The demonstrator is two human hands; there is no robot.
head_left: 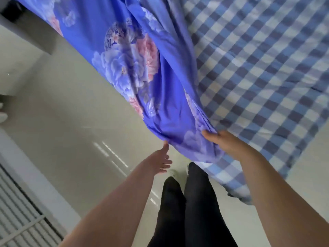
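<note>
A blue sheet [124, 56] printed with pink and pale flowers hangs over the edge of a bed, its lower end bunched near my hands. Beside it lies a blue-and-white checked cover [258, 68] spread over the bed. My right hand [226, 145] grips the bunched lower end of the floral sheet, fingers curled into the folds. My left hand [160, 161] reaches out with straight fingers; one fingertip touches the sheet's bottom edge, and the hand holds nothing. The frame is blurred by motion.
A glossy pale tiled floor [74, 122] stretches left of the bed. My legs in dark trousers [187, 202] stand close to the bed's corner. A white slatted panel [19, 211] runs along the lower left, and a grey furniture edge [32, 29] sits at upper left.
</note>
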